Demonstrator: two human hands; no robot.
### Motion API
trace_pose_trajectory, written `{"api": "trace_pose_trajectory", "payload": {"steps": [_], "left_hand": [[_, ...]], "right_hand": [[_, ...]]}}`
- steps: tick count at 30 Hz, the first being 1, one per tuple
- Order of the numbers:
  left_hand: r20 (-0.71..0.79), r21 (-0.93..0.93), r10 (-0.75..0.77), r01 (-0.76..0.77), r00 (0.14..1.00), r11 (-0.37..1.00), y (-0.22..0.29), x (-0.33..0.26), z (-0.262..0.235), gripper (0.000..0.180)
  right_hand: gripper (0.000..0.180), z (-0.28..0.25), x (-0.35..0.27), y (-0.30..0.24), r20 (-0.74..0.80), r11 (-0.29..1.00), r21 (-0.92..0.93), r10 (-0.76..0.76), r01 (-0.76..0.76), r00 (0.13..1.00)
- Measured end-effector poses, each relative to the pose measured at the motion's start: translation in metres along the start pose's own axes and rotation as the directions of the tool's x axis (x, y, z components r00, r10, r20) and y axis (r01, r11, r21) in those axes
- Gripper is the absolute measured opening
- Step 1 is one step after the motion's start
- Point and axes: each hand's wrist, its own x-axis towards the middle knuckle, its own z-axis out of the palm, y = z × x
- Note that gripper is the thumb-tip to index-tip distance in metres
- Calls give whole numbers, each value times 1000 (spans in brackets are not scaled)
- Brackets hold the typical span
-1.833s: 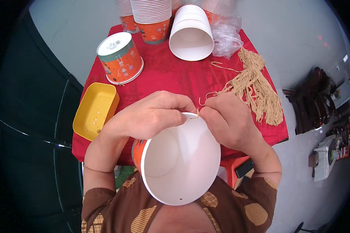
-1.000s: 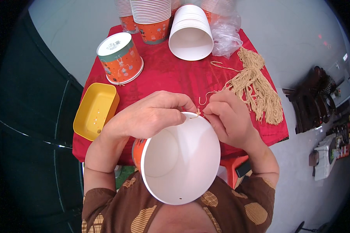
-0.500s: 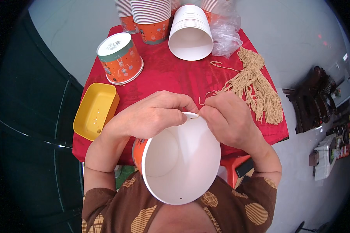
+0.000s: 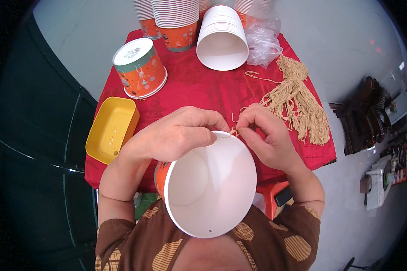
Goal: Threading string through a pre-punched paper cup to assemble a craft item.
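Observation:
A large paper bucket (image 4: 208, 189), white inside and orange outside, rests tilted against my chest with its mouth toward me. Its far rim is gripped by my left hand (image 4: 178, 131), fingers closed beside a small hole. At that hole a short tan cord (image 4: 233, 132) comes off the rim. My right hand (image 4: 264, 137) pinches the cord between thumb and forefinger, just right of the rim. A second hole shows at the near rim. Beyond my right hand lies a bundle of tan cords (image 4: 298, 99), with loose strands trailing toward my fingers.
A yellow tray (image 4: 97, 128) with small bits in it stands at the left. Behind it is an upturned orange bucket (image 4: 142, 72). Stacked buckets (image 4: 178, 34), a sideways white stack (image 4: 221, 45) and a clear plastic bag (image 4: 262, 45) line the red-covered table's (image 4: 190, 86) far edge.
My right hand has shifted slightly and its fingers have loosened from a tight fist to a pinch, exposing more cord at the rim. My left hand and the bucket stay nearly still.

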Motion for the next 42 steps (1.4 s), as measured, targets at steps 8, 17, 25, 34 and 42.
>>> {"api": "trace_pose_trajectory", "payload": {"steps": [8,17,25,34,42], "left_hand": [[-15,22,55,-55,998,998,-1,1,-1,30],[20,-10,-59,59,998,998,5,2,-2,37],[-16,19,23,-23,1000,1000,-1,2,0,31],[-17,4,1,-1,1000,1000,-2,5,-1,30],[-16,-7,-13,12,1000,1000,-2,5,-1,29]], "right_hand": [[19,1,9,-14,-31,944,-258,-220,205,975],[19,6,9,2,-29,872,-377,-348,312,937],[11,-3,9,9,-62,984,-111,-145,137,988],[18,0,10,-6,-6,982,-97,-160,159,987],[20,-4,9,-1,89,933,-228,-264,278,960]]}}
